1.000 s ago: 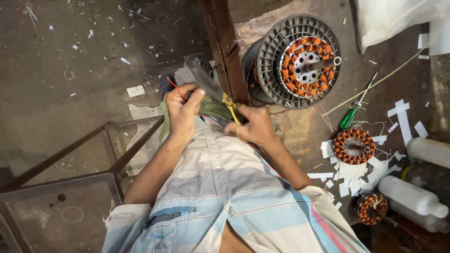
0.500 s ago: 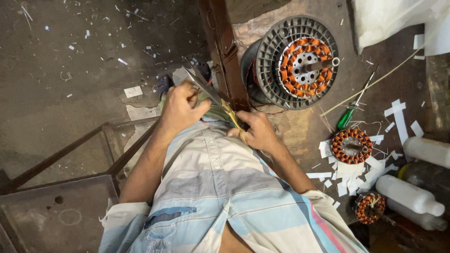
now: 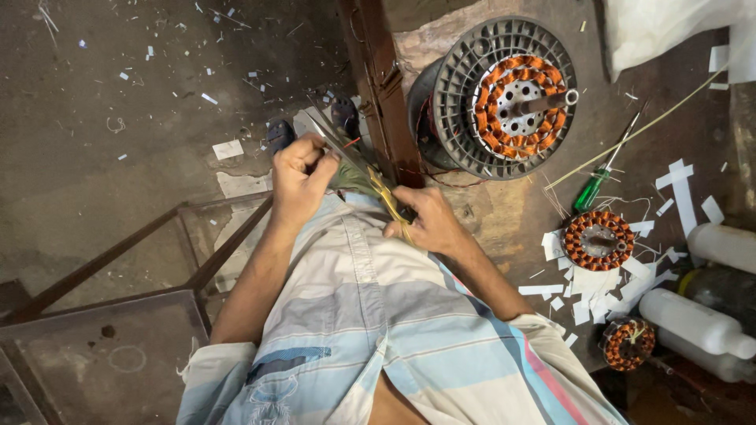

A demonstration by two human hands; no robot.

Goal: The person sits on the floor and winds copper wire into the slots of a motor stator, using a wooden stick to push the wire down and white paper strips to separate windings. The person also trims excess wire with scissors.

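Pinching the bundle of wires taut, my left hand and right hand both grip it just beside the ribbed motor housing, keeping strands straight.

Both hands at centre; wire bundle between them. Large stator at 1 o'clock. Screwdriver, small stator at 3. Bottles at 4.

The person wears a short-sleeved shirt with broad pale blue, white and grey stripes, a thin pink stripe on the right side, and a buttoned front placket. Forearms bare; no rings or watch near the hands.
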